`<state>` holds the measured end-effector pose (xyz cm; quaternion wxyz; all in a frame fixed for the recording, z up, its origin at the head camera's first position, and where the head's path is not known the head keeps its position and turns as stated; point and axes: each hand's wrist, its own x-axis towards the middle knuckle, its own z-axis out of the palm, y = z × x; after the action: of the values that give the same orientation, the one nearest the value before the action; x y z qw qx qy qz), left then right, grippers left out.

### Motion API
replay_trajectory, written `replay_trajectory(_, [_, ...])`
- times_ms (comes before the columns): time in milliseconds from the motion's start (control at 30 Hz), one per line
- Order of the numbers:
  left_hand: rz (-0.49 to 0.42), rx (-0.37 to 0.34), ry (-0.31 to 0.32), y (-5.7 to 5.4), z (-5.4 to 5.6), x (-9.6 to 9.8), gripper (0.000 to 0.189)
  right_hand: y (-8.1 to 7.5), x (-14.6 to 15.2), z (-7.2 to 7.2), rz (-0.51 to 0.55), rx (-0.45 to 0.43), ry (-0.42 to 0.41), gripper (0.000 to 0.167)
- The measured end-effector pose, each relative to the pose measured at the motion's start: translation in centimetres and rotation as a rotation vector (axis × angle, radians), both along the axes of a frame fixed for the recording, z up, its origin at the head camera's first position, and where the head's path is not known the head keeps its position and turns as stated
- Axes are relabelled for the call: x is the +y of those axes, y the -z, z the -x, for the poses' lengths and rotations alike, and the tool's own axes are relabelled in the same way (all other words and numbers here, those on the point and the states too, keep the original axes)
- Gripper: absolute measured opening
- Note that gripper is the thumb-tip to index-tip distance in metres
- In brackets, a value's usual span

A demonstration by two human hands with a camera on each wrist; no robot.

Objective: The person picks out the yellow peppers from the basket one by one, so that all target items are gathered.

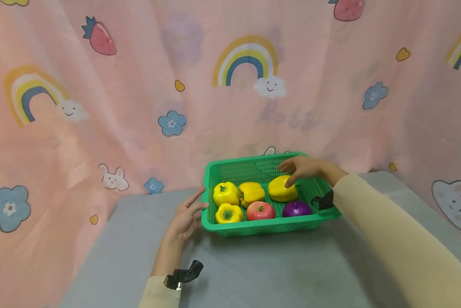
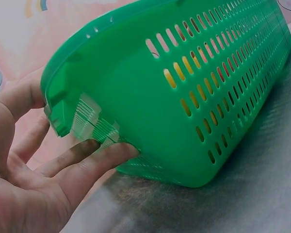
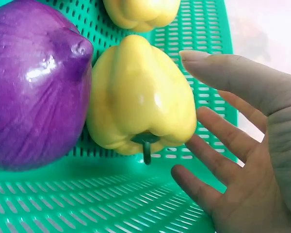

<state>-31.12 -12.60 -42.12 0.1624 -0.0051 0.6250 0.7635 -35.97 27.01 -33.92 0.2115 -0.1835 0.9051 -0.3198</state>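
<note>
A green slotted basket [image 1: 269, 227] stands on the grey table. Inside lie several yellow bell peppers [image 1: 226, 194], a red apple [image 1: 260, 211] and a purple onion [image 1: 296, 208]. My left hand [image 1: 182, 220] is at the basket's left end. In the left wrist view, its extended fingers [image 2: 109, 156] touch the outer wall below the rim. Over the basket's right half, my right hand [image 1: 305, 167] reaches down beside the rightmost yellow bell pepper [image 3: 143, 99]. Its thumb and spread fingers are around one side of that pepper without gripping it; the right wrist view cannot settle whether fingertips touch.
Behind the basket hangs a pink curtain [image 1: 138, 85] printed with rainbows, flowers and strawberries. The grey tabletop [image 1: 276, 269] extends in front of the basket and to both sides. Black straps with camera mounts [image 1: 184, 273] sit on both wrists.
</note>
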Motion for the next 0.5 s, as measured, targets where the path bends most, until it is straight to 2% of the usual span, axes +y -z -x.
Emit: replay_trajectory(500, [0.021,0.0,-0.022,0.2,0.1,0.0,0.058,1.6,-1.0,0.5,-0.066,0.056,-0.051,0.077])
